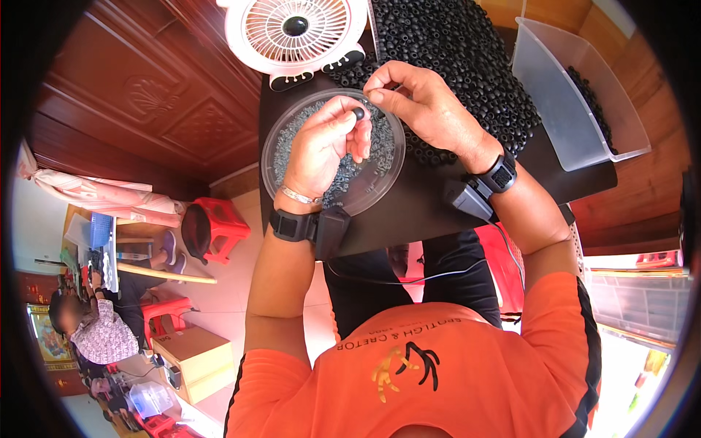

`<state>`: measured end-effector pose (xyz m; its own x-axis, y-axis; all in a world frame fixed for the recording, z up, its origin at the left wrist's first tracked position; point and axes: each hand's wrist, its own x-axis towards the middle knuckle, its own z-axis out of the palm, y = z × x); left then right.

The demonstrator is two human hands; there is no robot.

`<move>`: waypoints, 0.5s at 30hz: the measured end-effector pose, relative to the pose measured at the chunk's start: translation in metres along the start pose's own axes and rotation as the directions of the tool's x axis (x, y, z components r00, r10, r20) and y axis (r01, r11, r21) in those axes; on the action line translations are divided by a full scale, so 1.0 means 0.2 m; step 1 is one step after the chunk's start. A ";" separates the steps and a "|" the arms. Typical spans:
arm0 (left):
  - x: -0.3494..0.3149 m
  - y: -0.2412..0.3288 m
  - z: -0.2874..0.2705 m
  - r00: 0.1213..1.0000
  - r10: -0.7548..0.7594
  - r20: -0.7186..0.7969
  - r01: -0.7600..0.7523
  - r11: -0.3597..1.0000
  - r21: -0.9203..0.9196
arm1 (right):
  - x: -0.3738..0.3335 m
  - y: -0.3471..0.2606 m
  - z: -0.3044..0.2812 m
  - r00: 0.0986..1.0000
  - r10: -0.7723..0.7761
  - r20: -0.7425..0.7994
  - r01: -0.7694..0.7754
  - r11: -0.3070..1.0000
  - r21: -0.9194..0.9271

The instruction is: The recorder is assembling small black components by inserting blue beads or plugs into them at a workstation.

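My left hand [321, 142] is over a round clear plastic tub [398, 157]. Between its thumb and forefinger it pinches a small rounded black part [358, 113]. Small bluish-grey translucent pieces [292, 142] cover much of the tub's bottom. Just to the right and slightly farther, my right hand [431, 106] has thumb and forefinger pressed together close to the black part; anything between those fingertips is too small to make out. A big heap of small black ring-shaped parts [467, 66] spreads beyond and beside my right hand.
A white fan [296, 51] stands at the dark table's [409, 215] far left. At right, a clear bin [562, 109] lies tilted with some black parts inside. A cable [453, 273] hangs by my legs. Red stools [223, 226] and a seated person [102, 332] are farther left.
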<state>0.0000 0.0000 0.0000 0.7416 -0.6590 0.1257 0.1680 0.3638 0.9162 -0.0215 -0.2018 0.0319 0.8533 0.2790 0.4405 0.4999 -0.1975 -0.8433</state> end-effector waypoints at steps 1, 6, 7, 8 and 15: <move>0.00 0.00 0.00 1.000 0.008 -0.004 -0.009 1.000 -0.016 | 0.00 0.00 0.00 1.000 -0.001 0.006 0.001 1.000 0.006; 0.00 0.01 0.02 0.999 0.051 -0.003 -0.051 0.997 -0.063 | 0.00 -0.01 0.00 1.000 -0.007 -0.003 0.007 1.000 0.025; 0.00 0.01 0.02 0.999 0.053 -0.002 -0.053 0.997 -0.057 | 0.00 -0.01 0.00 1.000 -0.013 -0.004 0.013 1.000 0.026; 0.00 0.01 0.02 0.998 0.059 0.000 -0.059 0.997 -0.047 | 0.00 -0.01 0.01 0.999 -0.039 -0.029 0.040 0.999 0.035; -0.02 0.00 0.09 0.988 0.125 -0.086 -0.085 0.925 0.370 | -0.01 -0.01 0.02 0.995 -0.051 -0.081 0.058 0.994 0.090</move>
<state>-0.0146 -0.0103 0.0069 0.8101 -0.5490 0.2059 -0.1475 0.1491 0.9778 -0.0239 -0.1980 0.0315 0.8357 0.2121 0.5066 0.5336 -0.0954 -0.8403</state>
